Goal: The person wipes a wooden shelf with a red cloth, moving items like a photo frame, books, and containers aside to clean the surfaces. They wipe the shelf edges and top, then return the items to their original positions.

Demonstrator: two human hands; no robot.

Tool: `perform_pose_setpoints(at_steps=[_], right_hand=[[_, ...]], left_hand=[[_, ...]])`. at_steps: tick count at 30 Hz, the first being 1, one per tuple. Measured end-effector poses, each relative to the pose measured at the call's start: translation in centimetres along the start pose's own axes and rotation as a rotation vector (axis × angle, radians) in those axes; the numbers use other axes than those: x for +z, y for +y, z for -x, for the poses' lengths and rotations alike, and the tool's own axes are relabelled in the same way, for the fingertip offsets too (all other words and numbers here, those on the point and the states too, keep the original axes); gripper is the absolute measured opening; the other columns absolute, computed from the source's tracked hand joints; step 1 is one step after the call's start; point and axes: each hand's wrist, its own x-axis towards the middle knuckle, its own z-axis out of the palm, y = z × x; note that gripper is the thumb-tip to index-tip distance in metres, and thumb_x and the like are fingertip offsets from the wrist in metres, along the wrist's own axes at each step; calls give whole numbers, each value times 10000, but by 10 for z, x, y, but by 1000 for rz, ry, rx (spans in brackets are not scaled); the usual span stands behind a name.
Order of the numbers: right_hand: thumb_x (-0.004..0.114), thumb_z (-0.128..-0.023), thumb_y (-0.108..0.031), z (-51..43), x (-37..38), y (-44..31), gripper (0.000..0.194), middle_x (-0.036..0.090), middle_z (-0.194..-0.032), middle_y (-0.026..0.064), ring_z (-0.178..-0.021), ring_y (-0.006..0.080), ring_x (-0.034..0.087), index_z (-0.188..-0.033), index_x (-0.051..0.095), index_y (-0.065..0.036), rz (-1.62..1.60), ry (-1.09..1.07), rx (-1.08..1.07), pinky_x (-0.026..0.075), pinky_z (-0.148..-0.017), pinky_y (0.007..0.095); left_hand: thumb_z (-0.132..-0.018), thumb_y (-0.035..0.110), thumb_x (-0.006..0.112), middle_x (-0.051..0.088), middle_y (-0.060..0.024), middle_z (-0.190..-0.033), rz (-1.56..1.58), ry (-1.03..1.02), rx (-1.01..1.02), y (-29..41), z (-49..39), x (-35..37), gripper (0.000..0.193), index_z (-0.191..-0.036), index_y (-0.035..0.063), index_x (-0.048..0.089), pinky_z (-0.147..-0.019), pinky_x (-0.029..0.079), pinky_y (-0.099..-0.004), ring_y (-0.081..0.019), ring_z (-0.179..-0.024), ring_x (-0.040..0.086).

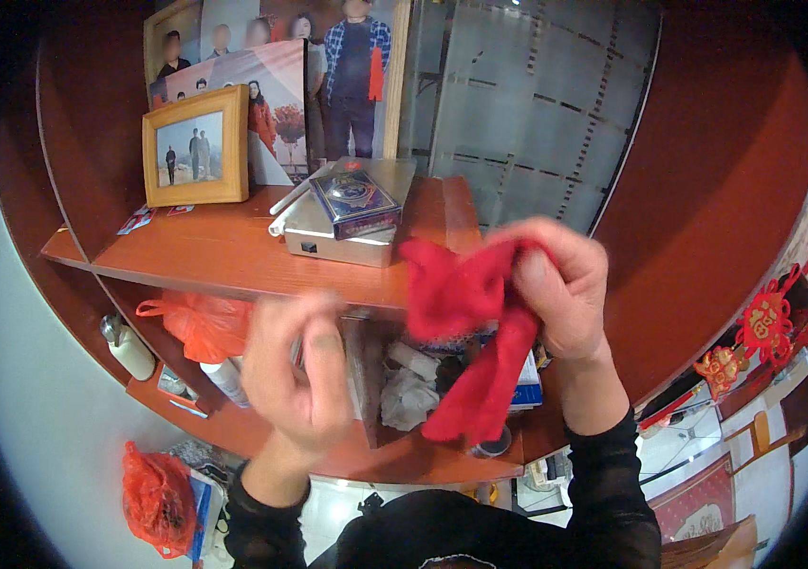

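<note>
My right hand (564, 284) grips a red cloth (471, 299), which hangs down in front of the cabinet shelf's edge. To its left my left hand (300, 366) is raised with bent fingers, apart from the cloth and blurred; whether its fingers close on anything cannot be told. Behind the hands, on the wooden shelf (197, 249), a dark blue patterned box (355, 199) lies on a flat silvery box (340, 242). A small wooden picture frame (240, 149) stands to the left, before larger group photographs (357, 78).
Below the shelf are a red plastic bag (204, 323), a crumpled white bag (407, 402) and a pale vacuum flask (130, 352). Another red bag (157, 498) sits lower left. A glass panel (525, 107) stands behind; red knot ornaments (763, 323) hang at right.
</note>
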Motion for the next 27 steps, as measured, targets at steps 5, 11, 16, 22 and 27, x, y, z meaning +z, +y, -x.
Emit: perform_pose_setpoints(at_steps=[5,11,16,22,27], right_hand=[[638,-930,-307,-32,51,0,423,616,-1241,198,-1097,315,640,-1245,604,-26,371,-399,-448,515,-919,373],[674,-884,-259,-73,35,36,405,608,-1257,213,-1143,361,610,-1236,630,-64,821,-125,-428,504,-954,376],[580,-939,-112,-71,17,27,186,722,-871,122,-845,188,716,-1035,710,-21,622,-138,-85,561,-751,317],[644,-886,-210,-61,14,48,369,642,-1069,240,-1025,407,618,-1153,592,40,570,-76,-206,496,-892,430],[657,-883,-301,-63,13,54,394,647,-1018,237,-966,416,618,-1089,604,31,635,-129,-160,494,-843,459]], left_hand=[[-966,448,583,480,-161,-1363,504,101,-396,25,36,3,718,-1444,-8,301,-1039,395,-389,-233,-1225,499],[-1047,459,346,465,-149,-1435,948,412,-305,25,-5,-24,586,-1469,53,353,-1135,333,-454,-302,-1314,466],[-1040,487,340,479,-152,-1436,746,166,-56,15,-77,-27,599,-1461,64,394,-1144,319,-446,-310,-1328,458],[-1055,382,324,523,-226,-1385,-235,-786,3,-33,-133,0,525,-1359,-9,499,-1097,360,-371,-336,-1319,476],[-1043,275,360,524,-292,-1340,-552,-1038,181,-72,-164,22,439,-1369,7,483,-1043,422,-426,-400,-1239,527]])
